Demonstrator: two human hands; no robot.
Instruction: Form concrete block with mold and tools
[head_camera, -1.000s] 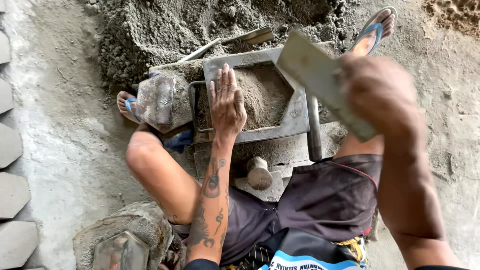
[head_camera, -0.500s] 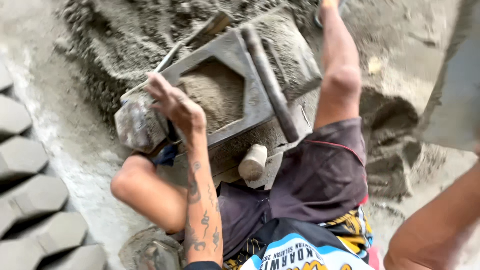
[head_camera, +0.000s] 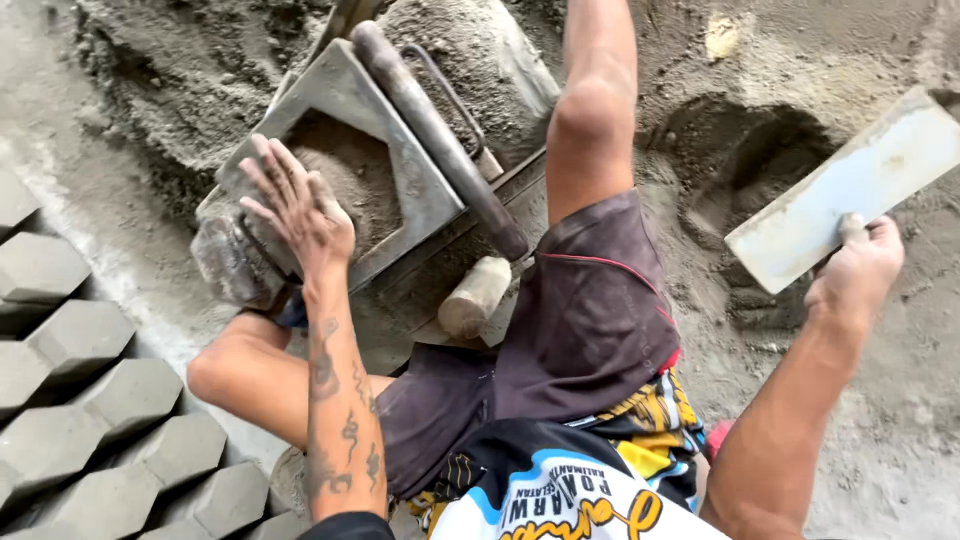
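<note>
— While you squat over it, what's the biggest thing around you?
— That heap of damp grey mix (head_camera: 200, 60) spreading across the ground ahead of your knees. To your left, rows of finished hexagonal blocks (head_camera: 90, 400) lie side by side.
— And the mould?
— Your metal mould frame (head_camera: 420, 180) sits tilted against the heap, its pocket packed with mix, a long bar handle (head_camera: 440, 140) lying across its right edge. A wooden mallet head (head_camera: 475, 295) rests just below it, beside your thigh.
— My hands?
— Your left hand (head_camera: 300, 205) is spread wide, fingers splayed, palm pressing flat on the mix inside the frame. Your right hand (head_camera: 855, 270) is closed around the lower end of a flat metal plate (head_camera: 850, 190), held up well apart from the mould, over a scooped hollow in the sand.
</note>
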